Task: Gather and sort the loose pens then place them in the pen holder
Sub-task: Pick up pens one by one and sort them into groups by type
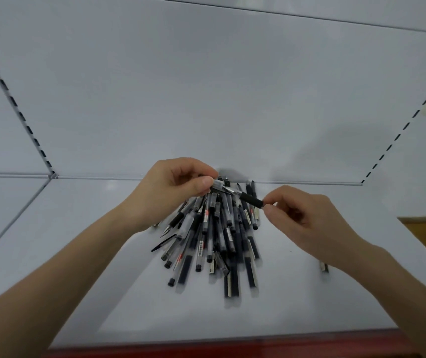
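1. Gripping the clear end of a slim black-and-clear plastic pen (237, 193), the left hand (178, 184) curls round it
2. The right hand (307, 215) pinches that pen's black end between thumb and forefinger
3. Beneath both hands, a heap of loose black and clear plastic pens (219, 241) lies on the white shelf (77, 254)
4. A single pen (324, 266) lies apart, beside the right wrist

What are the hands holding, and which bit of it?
One pen, above the pile. The left hand pinches its clear end, and the right hand pinches its black end.
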Motion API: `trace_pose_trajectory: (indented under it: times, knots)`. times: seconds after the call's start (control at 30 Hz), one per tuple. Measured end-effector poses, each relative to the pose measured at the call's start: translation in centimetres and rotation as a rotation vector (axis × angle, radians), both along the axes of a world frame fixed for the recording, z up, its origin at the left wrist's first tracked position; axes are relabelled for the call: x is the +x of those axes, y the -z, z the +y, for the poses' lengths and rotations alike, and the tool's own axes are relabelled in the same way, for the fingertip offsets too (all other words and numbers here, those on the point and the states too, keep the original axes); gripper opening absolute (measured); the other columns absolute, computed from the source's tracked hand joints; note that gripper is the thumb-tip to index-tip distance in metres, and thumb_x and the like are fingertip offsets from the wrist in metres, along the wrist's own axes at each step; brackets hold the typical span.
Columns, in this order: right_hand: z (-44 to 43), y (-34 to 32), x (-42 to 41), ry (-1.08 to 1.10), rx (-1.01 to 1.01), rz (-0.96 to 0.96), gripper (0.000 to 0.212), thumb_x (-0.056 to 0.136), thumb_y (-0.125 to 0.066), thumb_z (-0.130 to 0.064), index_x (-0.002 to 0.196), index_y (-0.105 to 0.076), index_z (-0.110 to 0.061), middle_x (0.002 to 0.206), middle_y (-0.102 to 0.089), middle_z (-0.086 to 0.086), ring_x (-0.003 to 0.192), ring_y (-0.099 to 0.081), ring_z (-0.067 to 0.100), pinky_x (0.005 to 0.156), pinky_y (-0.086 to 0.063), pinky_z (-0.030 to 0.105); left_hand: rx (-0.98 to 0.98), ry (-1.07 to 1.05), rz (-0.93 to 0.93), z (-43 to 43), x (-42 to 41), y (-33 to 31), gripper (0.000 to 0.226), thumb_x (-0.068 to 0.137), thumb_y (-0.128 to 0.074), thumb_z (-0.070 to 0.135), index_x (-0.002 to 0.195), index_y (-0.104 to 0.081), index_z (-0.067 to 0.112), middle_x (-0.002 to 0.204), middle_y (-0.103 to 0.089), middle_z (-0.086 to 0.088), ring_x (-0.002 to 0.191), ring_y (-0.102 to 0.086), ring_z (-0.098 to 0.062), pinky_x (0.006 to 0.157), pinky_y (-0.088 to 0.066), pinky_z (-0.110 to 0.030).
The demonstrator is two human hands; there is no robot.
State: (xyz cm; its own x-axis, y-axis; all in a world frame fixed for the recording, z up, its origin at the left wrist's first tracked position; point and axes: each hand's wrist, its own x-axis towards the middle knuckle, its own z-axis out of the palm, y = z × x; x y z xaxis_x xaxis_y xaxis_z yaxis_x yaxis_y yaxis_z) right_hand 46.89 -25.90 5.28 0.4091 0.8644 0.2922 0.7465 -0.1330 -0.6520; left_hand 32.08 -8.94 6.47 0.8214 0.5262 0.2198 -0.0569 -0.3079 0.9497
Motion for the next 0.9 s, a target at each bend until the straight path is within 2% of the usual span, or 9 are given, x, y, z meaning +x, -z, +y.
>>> trace_pose_trajectory:
  times: [0.13,0.2,0.3,0.37,0.5,0.67,0.8,0.9]
  knots:
    - [0.2,0.1,-0.3,-0.023,0.003,0.018,0.015,0.086,-0.058,-0.013,0.075,-0.058,-0.023,0.053,-0.049,0.0,0.046,-0.037,0.009,0.046,-0.03,0.012,-0.012,0.028,0.007,-0.4,0.4,0.1,0.017,0.082,-0.06,0.002,0.086,-0.065,0.017,0.074,-0.066,0.0,0.065,-0.062,0.001,0.058,-0.045,-0.006]
    - [0.3,0.2,-0.7,-0.036,0.007,0.055,0.014,0.087,-0.058,-0.015,0.075,-0.057,-0.023,0.06,-0.054,0.006,0.049,-0.04,0.01,0.048,-0.033,0.014,-0.094,0.016,-0.039,-0.7,0.8,0.3,0.014,0.08,-0.062,0.002,0.088,-0.064,0.013,0.068,-0.069,0.004,0.065,-0.065,-0.004,0.063,-0.052,-0.012]
    - [0.5,0.5,-1.6,-0.049,0.028,0.099,0.018,0.09,-0.054,-0.017,0.074,-0.054,-0.025,0.061,-0.054,0.0,0.051,-0.043,0.008,0.051,-0.035,0.013,-0.2,-0.102,-0.151,-1.7,1.6,0.7,0.01,0.08,-0.062,0.001,0.086,-0.066,0.008,0.061,-0.069,0.003,0.059,-0.066,-0.006,0.064,-0.055,-0.016]
    - [0.6,0.9,-2.1,-0.024,0.069,0.111,0.018,0.09,-0.053,-0.016,0.074,-0.053,-0.021,0.057,-0.051,0.003,0.049,-0.041,0.007,0.049,-0.034,0.011,-0.213,-0.153,-0.189,-2.3,2.1,0.9,0.01,0.081,-0.063,0.002,0.09,-0.067,0.007,0.062,-0.07,0.002,0.06,-0.067,-0.006,0.063,-0.055,-0.017]
    - [0.4,2.0,-2.6,0.04,0.15,0.122,0.017,0.09,-0.054,-0.013,0.073,-0.052,-0.013,0.054,-0.05,0.015,0.046,-0.037,0.008,0.046,-0.031,0.012,-0.206,-0.181,-0.187,-3.2,2.7,1.4,0.012,0.082,-0.064,0.004,0.091,-0.068,0.01,0.064,-0.07,0.002,0.061,-0.066,-0.006,0.066,-0.056,-0.018]
    - [-0.4,3.3,-2.5,0.053,0.198,0.146,0.02,0.089,-0.05,-0.021,0.073,-0.05,-0.01,0.049,-0.044,0.008,0.043,-0.034,0.006,0.044,-0.028,0.011,-0.199,-0.171,-0.19,-4.5,3.3,1.9,0.012,0.084,-0.063,0.006,0.094,-0.067,0.01,0.073,-0.07,-0.01,0.066,-0.066,-0.009,0.07,-0.057,-0.022]
    - [-1.3,3.0,-2.1,0.058,0.096,0.289,0.02,0.091,-0.053,-0.012,0.073,-0.052,-0.004,0.052,-0.056,0.006,0.041,-0.043,0.005,0.045,-0.036,0.014,-0.332,-0.102,-0.145,-5.4,4.1,2.3,0.012,0.087,-0.057,0.004,0.095,-0.064,0.009,0.078,-0.064,-0.016,0.072,-0.07,-0.015,0.066,-0.057,-0.023]
    - [-2.4,2.1,-0.1,0.136,-0.081,0.254,0.027,0.092,-0.05,-0.024,0.07,-0.06,-0.011,0.057,-0.064,0.0,0.045,-0.052,0.005,0.049,-0.042,0.014,-0.404,-0.05,-0.097,-6.0,4.6,2.7,0.015,0.089,-0.053,0.0,0.087,-0.063,0.012,0.082,-0.061,-0.022,0.062,-0.069,-0.01,0.057,-0.053,-0.015]
